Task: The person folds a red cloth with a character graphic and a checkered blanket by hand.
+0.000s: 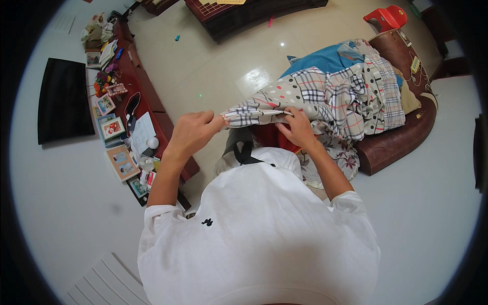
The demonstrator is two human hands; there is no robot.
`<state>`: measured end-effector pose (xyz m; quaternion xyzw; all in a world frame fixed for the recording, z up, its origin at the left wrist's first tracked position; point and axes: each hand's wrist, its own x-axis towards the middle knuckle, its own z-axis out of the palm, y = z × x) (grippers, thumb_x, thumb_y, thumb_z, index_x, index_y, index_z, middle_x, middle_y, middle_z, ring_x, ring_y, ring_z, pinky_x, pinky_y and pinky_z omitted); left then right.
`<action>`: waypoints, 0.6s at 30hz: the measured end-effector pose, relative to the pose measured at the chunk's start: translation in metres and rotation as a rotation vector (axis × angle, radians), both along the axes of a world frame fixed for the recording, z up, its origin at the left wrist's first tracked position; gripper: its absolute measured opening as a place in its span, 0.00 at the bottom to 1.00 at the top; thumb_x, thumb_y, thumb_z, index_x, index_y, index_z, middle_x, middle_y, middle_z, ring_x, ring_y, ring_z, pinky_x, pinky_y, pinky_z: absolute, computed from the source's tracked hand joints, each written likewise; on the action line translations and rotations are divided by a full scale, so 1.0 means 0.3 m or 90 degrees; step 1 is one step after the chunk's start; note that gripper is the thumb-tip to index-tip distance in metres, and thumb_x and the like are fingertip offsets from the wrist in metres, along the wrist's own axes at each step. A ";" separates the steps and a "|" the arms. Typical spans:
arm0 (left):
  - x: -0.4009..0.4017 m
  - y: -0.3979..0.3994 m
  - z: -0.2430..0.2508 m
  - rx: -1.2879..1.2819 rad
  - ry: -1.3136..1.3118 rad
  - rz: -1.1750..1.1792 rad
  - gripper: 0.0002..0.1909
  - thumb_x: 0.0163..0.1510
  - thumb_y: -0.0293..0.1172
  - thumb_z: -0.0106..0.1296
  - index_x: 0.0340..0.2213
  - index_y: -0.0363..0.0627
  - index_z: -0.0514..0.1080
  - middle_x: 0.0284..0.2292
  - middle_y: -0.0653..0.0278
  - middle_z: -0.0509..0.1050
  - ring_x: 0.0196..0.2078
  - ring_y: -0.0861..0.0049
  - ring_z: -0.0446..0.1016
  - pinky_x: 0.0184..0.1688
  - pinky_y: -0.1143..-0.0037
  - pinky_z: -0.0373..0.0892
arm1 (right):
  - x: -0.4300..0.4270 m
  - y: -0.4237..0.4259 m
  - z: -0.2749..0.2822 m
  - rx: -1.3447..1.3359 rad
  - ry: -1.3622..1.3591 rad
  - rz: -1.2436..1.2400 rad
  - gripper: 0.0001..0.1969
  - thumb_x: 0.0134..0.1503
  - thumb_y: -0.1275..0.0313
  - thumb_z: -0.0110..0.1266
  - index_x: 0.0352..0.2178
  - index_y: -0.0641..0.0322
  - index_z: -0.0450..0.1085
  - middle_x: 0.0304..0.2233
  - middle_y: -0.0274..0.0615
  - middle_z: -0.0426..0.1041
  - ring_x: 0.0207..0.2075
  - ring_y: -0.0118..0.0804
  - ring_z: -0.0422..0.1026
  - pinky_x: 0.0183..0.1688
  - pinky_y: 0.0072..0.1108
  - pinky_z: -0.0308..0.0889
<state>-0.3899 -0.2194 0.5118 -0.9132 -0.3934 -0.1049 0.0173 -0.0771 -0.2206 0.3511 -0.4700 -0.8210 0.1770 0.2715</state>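
Note:
A large cloth in plaid and polka dots [312,91], perhaps a duvet cover, stretches from my hands to a bunched heap on a brown leather sofa. My left hand [200,127] is closed on its gathered near-left corner and holds it up. My right hand [297,127] pinches the cloth's edge further right, where a narrow fold or opening shows. Beneath and behind the heap lies a blue cloth [324,59]. Red fabric [280,137] and a floral cloth [339,158] show under my right hand and forearm. My fingertips are partly hidden in the folds.
The sofa's curved armrest [404,143] is at the right, with a red plastic stool [389,18] beyond. At the left, a long dark red cabinet [133,82] bears photo frames, flowers and papers, below a wall television [66,101]. A dark wooden table [251,17] stands at the top.

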 end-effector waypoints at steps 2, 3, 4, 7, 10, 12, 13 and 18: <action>0.003 0.000 0.007 0.005 0.000 0.006 0.08 0.48 0.35 0.54 0.25 0.50 0.66 0.17 0.65 0.63 0.18 0.70 0.68 0.19 0.71 0.62 | 0.002 -0.002 -0.020 -0.021 0.005 -0.035 0.12 0.42 0.68 0.63 0.26 0.62 0.70 0.36 0.42 0.69 0.37 0.44 0.69 0.38 0.30 0.63; 0.003 0.001 0.009 0.006 -0.001 0.007 0.08 0.48 0.35 0.54 0.25 0.50 0.66 0.17 0.65 0.63 0.18 0.70 0.68 0.19 0.71 0.62 | -0.002 0.000 -0.024 0.010 0.040 -0.068 0.11 0.41 0.69 0.62 0.26 0.63 0.70 0.37 0.42 0.69 0.36 0.44 0.69 0.38 0.30 0.63; 0.004 0.001 0.011 0.006 -0.008 0.006 0.08 0.47 0.35 0.54 0.25 0.50 0.66 0.17 0.65 0.63 0.18 0.70 0.68 0.19 0.71 0.62 | -0.004 0.003 -0.024 0.041 0.076 -0.100 0.11 0.41 0.71 0.62 0.25 0.64 0.70 0.37 0.42 0.69 0.36 0.44 0.70 0.39 0.30 0.64; 0.008 0.005 0.020 -0.002 -0.013 0.013 0.07 0.47 0.34 0.54 0.25 0.50 0.66 0.17 0.65 0.64 0.19 0.70 0.69 0.19 0.71 0.63 | 0.005 0.014 0.006 0.076 0.072 -0.058 0.09 0.41 0.73 0.61 0.24 0.65 0.70 0.37 0.42 0.69 0.36 0.45 0.70 0.40 0.31 0.64; 0.010 0.008 0.022 -0.010 -0.017 0.018 0.07 0.46 0.34 0.54 0.25 0.50 0.66 0.17 0.65 0.64 0.19 0.70 0.69 0.19 0.71 0.63 | 0.003 0.022 -0.009 0.090 0.067 -0.036 0.08 0.40 0.74 0.61 0.23 0.65 0.69 0.37 0.43 0.69 0.36 0.45 0.70 0.40 0.32 0.64; 0.008 0.009 0.017 -0.010 -0.022 0.017 0.07 0.46 0.33 0.54 0.25 0.50 0.66 0.17 0.65 0.64 0.19 0.70 0.69 0.19 0.71 0.63 | 0.005 0.025 0.011 0.095 0.072 -0.024 0.09 0.39 0.75 0.62 0.23 0.65 0.69 0.36 0.43 0.69 0.36 0.46 0.70 0.41 0.32 0.64; 0.004 0.010 0.011 -0.006 -0.022 0.025 0.07 0.47 0.33 0.54 0.25 0.50 0.66 0.17 0.65 0.64 0.19 0.70 0.69 0.20 0.71 0.63 | 0.005 0.025 0.020 0.100 0.077 -0.011 0.09 0.39 0.75 0.62 0.23 0.65 0.69 0.36 0.43 0.70 0.36 0.46 0.70 0.41 0.33 0.64; -0.030 0.028 -0.007 0.000 -0.020 0.075 0.07 0.46 0.33 0.54 0.25 0.49 0.65 0.17 0.64 0.63 0.19 0.69 0.69 0.19 0.70 0.63 | 0.063 0.040 0.048 0.082 0.136 -0.006 0.09 0.40 0.78 0.59 0.25 0.65 0.68 0.34 0.45 0.70 0.35 0.46 0.70 0.39 0.31 0.65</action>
